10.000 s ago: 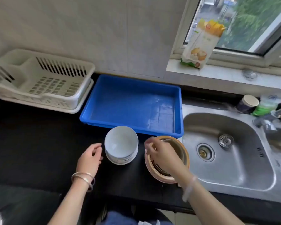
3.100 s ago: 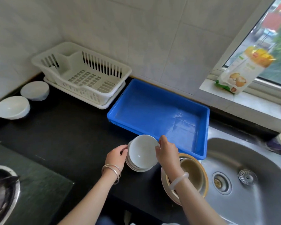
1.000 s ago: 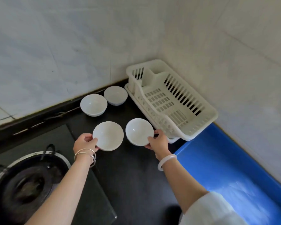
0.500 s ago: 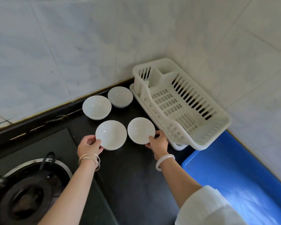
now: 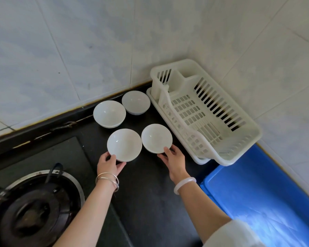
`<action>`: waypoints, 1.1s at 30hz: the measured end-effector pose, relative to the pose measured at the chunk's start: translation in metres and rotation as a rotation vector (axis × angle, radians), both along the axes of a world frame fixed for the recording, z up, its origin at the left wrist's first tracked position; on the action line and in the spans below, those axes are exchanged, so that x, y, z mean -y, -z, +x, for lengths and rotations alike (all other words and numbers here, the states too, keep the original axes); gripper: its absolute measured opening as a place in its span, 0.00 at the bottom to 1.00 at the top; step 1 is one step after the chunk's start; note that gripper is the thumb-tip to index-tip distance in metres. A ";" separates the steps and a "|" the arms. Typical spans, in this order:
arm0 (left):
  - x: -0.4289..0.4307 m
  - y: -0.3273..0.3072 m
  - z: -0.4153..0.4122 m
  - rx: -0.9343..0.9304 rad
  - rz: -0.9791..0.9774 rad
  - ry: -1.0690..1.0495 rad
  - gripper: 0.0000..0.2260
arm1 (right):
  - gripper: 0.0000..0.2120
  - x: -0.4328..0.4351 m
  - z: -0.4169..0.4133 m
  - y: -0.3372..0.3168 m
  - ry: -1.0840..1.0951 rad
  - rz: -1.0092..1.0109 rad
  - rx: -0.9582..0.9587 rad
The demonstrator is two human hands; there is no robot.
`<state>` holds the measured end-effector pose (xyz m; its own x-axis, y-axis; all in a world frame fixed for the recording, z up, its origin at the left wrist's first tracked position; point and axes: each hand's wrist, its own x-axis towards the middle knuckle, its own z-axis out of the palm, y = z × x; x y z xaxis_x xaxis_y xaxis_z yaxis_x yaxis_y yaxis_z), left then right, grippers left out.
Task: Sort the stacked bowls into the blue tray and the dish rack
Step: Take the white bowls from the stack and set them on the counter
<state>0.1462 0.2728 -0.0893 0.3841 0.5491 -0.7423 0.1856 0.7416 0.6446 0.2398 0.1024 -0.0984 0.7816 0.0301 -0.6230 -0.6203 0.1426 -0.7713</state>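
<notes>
Several white bowls sit on the black counter left of the white dish rack point(image 5: 239, 155). My left hand point(image 5: 108, 164) grips the near rim of the front left bowl point(image 5: 124, 144). The front right bowl point(image 5: 156, 138) has its near rim held by my right hand point(image 5: 174, 158). Behind them stand a back left bowl point(image 5: 109, 113) and a back right bowl point(image 5: 135, 102), both untouched. The rack holds nothing. The blue tray point(image 5: 253, 193) lies at the lower right with only its left part in view.
A gas burner point(image 5: 30, 209) on a dark glass hob fills the lower left. Tiled walls meet in a corner behind the rack. The stacked bowls and the sink are out of view.
Both hands have lowered the two front bowls onto the counter over the last second. The view has shifted slightly, so the rack now sits further right.
</notes>
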 end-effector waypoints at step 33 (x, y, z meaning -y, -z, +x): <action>0.028 0.003 -0.003 -0.012 0.214 0.009 0.19 | 0.22 -0.032 0.021 -0.035 -0.202 -0.108 -0.049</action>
